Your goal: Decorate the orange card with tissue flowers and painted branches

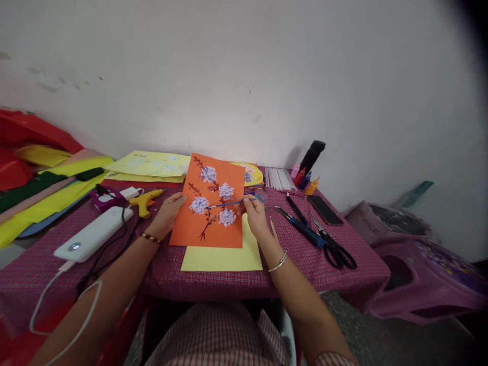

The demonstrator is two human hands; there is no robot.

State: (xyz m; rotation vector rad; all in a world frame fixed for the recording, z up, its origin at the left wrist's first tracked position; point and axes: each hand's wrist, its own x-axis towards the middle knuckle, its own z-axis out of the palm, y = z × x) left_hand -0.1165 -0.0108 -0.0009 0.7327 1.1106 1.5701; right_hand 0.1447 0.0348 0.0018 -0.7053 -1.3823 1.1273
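An orange sheet (186, 226) bears four purple-and-white flowers on dark branches and is raised above a yellow sheet (221, 259). My left hand (171, 209) grips its left edge, fingers closed on it. At the right edge is my right hand (253, 212), its fingers pinched round a thin blue paintbrush (229, 204). The brush points left across the picture, its tip near the left middle flower. Parts of the right fingers are hidden or blurred.
Scissors (335, 249), a blue cutter (305, 231), a phone (325, 209) and paint bottles (305, 181) lie or stand at the right. At the left are a yellow glue gun (143, 202), a white power bank (93, 234), cables and coloured papers. A pink stool (423, 279) stands beside the table.
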